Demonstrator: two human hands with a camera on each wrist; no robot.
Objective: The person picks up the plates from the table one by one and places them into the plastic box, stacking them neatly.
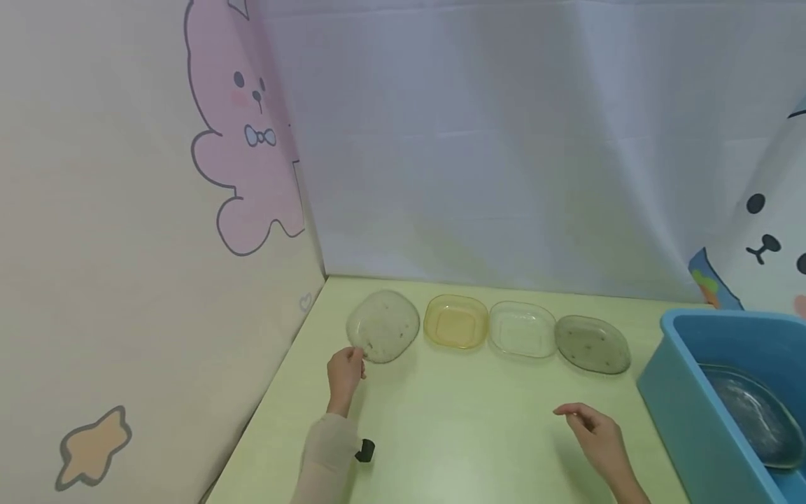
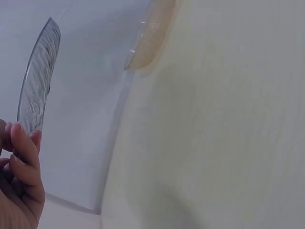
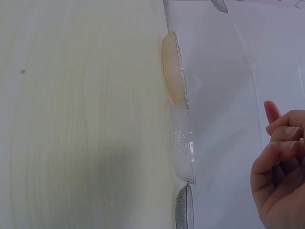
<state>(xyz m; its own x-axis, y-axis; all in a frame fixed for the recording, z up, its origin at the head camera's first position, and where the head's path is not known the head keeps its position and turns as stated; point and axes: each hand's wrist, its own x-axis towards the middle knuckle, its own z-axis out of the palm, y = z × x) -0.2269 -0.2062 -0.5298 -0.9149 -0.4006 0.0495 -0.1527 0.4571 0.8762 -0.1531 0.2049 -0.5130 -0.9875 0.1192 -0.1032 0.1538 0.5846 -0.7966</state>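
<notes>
Left hand tipping up the leftmost plate of a row of four

The left hand (image 1: 345,372) pinches the near rim of the grey speckled plate (image 1: 383,326) between thumb and fingertips (image 2: 21,143), and the plate looks tilted up off the pale green surface (image 1: 466,427), standing nearly on edge in the left wrist view. To my eye, the grip sits on very little rim, so the lift would go best with the fingers slid further under the edge before the plate leaves the surface, keeping it away from the amber plate (image 1: 456,321) just beside it. The right hand (image 1: 595,437) hovers above the surface with fingers loosely curled, holding nothing. Beyond lie a clear plate (image 1: 522,330) and a second grey plate (image 1: 592,344), then a blue tub (image 1: 676,381) with a glass dish (image 1: 752,413) inside.
</notes>
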